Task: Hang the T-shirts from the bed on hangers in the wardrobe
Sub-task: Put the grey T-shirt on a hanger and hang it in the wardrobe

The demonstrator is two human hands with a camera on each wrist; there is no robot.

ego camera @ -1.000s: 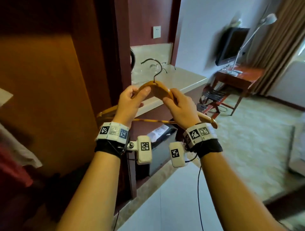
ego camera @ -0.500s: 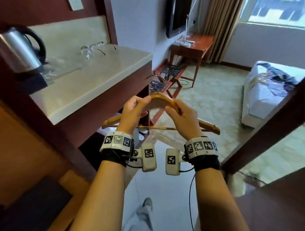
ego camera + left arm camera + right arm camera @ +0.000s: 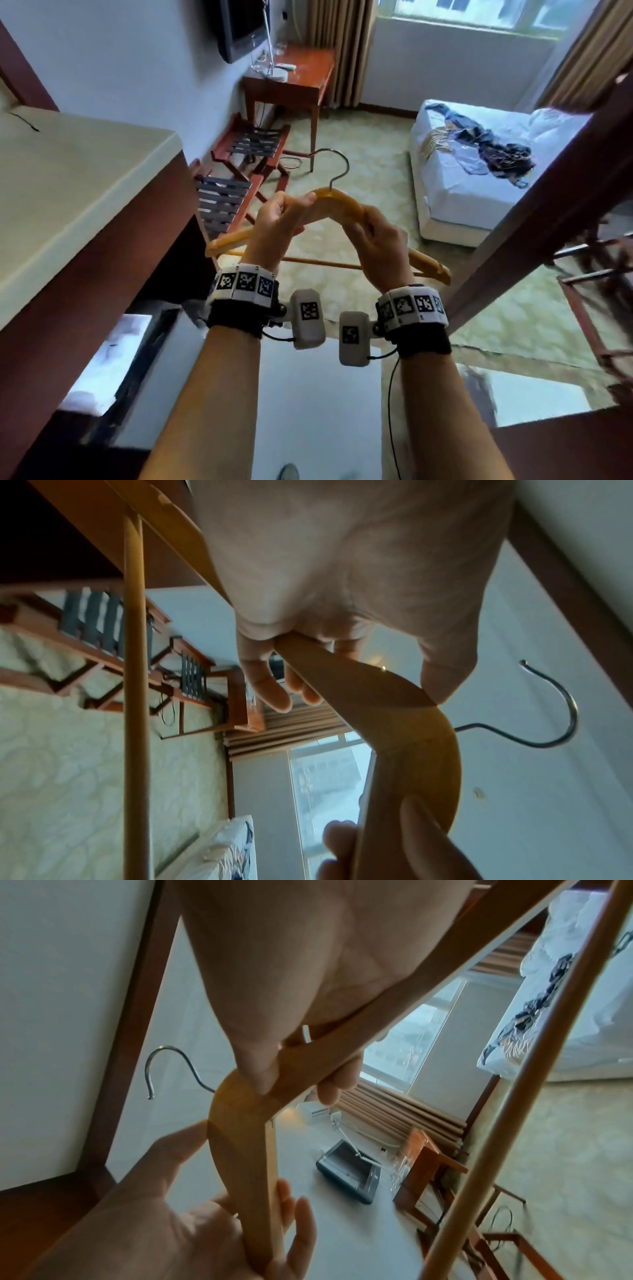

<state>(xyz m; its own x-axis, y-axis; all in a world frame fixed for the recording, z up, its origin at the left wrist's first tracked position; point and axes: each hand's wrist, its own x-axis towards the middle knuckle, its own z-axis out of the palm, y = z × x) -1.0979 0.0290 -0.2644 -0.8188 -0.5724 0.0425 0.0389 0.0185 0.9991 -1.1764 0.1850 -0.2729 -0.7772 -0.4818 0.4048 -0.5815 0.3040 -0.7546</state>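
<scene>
I hold a bare wooden hanger [image 3: 337,202] with a metal hook [image 3: 337,164] at chest height. My left hand [image 3: 277,222] grips its left shoulder, thumb on top near the hook. My right hand [image 3: 373,236] grips the right shoulder. The wrist views show the same hanger [image 3: 387,693] [image 3: 246,1123] with fingers curled round its arms and the lower bar running beside each wrist. A white bed [image 3: 455,198] stands far right across the room. On it lies a crumpled dark T-shirt [image 3: 507,157] and a lighter printed one [image 3: 442,138].
A pale counter [image 3: 68,192] on a dark red cabinet runs along my left. Two folding luggage racks [image 3: 239,171] stand by the wall, a red-brown desk [image 3: 291,82] and a wall TV [image 3: 239,27] beyond. A dark wooden frame edge [image 3: 534,212] crosses on my right. Pale carpet lies between.
My view has swung right, away from the wardrobe side, so the counter, kettle and glasses slid left and the bed with the shirts came into view. Both hands keep their hold on the hanger.
</scene>
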